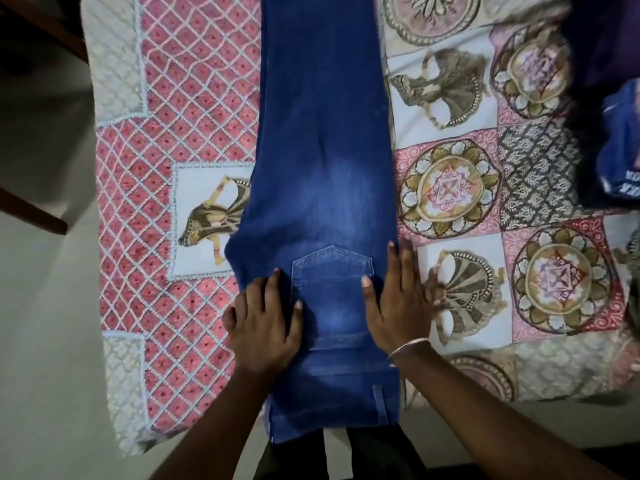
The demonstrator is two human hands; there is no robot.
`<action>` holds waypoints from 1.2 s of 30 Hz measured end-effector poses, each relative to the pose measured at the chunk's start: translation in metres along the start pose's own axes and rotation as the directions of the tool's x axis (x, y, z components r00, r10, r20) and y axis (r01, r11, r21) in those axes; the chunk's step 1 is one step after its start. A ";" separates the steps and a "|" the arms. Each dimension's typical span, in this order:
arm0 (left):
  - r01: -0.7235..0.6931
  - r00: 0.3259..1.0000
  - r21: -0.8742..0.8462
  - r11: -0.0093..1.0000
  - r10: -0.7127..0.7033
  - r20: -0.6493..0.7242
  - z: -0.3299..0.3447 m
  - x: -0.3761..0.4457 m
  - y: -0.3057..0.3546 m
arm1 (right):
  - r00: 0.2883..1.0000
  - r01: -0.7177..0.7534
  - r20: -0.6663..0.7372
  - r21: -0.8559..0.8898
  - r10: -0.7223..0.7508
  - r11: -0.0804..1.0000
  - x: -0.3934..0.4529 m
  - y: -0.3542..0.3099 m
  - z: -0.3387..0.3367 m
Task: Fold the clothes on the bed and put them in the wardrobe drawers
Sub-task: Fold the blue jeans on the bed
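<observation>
Jeans (322,161) of bright blue denim lie lengthwise down the middle of the bed (460,216), folded into one long narrow strip with the waistband at our near edge and the legs running away from us until the top of the view cuts them off. The weave shows a faded, paler patch at the thigh and another on the stitched back pocket (332,271), which has a pointed flap. A belt loop (379,405) stands out near the waistband, which hangs slightly over the near edge of the bed.

Our left hand (265,323) lies flat with fingers spread on the left edge of the seat, partly on the bedspread. Our right hand (398,306) lies flat too, fingers straight and spread, on the right edge beside the pocket; a thin metal bangle (407,346) circles its wrist.

The bedspread is quilted cotton: pink diamond lattice on the left, patchwork squares with round medallions and dancer figures on the right. At the far right a dark heap of clothes (609,98) is cut off by the frame, blurred, with some white lettering we cannot read. Dark wooden furniture (41,26) shows at the far left, only partly seen.
</observation>
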State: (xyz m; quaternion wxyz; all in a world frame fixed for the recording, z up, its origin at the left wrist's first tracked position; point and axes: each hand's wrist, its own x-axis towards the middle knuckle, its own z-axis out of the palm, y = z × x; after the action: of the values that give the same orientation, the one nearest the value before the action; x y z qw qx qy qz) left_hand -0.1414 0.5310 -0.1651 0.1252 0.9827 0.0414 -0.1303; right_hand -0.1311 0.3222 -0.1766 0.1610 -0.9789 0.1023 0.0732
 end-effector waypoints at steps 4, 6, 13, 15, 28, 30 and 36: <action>-0.315 0.927 0.074 0.946 0.324 -0.187 -0.009 0.061 0.035 | 0.952 0.289 -0.103 -0.002 -0.288 0.957 0.080 -0.019 -0.016; -0.324 0.925 0.114 0.939 0.339 -0.170 -0.013 0.099 0.054 | 0.912 0.401 -0.058 -0.077 -0.405 0.913 0.119 -0.030 -0.017; 0.018 0.998 0.098 0.995 -0.012 -0.064 -0.006 0.149 0.051 | 0.938 0.339 0.135 -0.146 -0.321 0.929 0.176 -0.007 -0.009; -0.051 0.989 0.102 0.993 0.064 -0.133 -0.011 0.155 0.059 | 0.929 0.370 0.060 -0.136 -0.366 0.919 0.180 -0.008 -0.013; -0.110 0.991 0.079 0.991 0.116 -0.070 -0.043 0.341 0.097 | 0.952 0.284 -0.075 -0.157 -0.298 0.946 0.385 -0.003 -0.057; -0.107 0.991 0.067 0.992 0.112 -0.071 -0.047 0.362 0.103 | 0.971 0.191 -0.109 -0.173 -0.211 0.966 0.412 0.004 -0.056; -0.065 0.990 0.067 0.996 0.073 -0.124 -0.062 0.433 0.123 | 0.983 0.093 -0.136 -0.224 -0.125 0.970 0.423 0.012 -0.033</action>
State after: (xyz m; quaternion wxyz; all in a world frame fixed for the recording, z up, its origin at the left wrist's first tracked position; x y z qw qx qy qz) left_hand 0.3043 0.4492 -0.1931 0.0957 0.9932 0.0108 -0.0647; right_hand 0.2793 0.2252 -0.2242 0.0491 -0.9975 0.0514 0.0016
